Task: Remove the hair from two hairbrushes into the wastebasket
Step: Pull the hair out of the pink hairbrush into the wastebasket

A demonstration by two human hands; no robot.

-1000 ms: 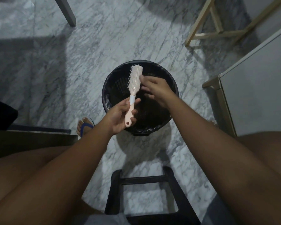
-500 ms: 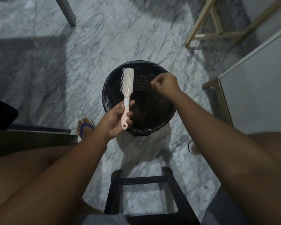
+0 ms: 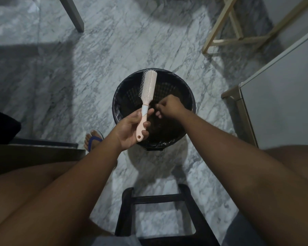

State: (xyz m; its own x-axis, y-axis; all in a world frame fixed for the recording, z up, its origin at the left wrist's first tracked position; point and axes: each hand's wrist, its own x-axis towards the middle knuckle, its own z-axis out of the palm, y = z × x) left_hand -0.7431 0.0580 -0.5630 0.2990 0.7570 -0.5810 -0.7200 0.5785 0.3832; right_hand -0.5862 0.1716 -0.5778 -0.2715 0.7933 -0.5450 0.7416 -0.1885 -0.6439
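We see the lined wastebasket (image 3: 188, 96) holding dark hair. Left hand (image 3: 132, 128) grips the hairbrush (image 3: 148, 93) above it; right hand (image 3: 169, 107), fingers pinched, has dropped lower than before, inside the rim.

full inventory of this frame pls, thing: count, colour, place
hairbrush: 1, pink with white bristles, held over the wastebasket
wastebasket: 1, black with dark liner, on the floor at centre
stool: 1, black, bottom centre
floor: 1, grey-white marble, throughout
wooden frame: 1, pale wood, top right
furniture leg: 1, grey, top left
cabinet: 1, grey-white, right edge
dark furniture: 1, dark brown, left edge
sandal: 1, blue strap, on the foot left of the wastebasket
left hand: 1, grips the hairbrush handle
right hand: 1, fingers pinched over the wastebasket; contents too dark to tell
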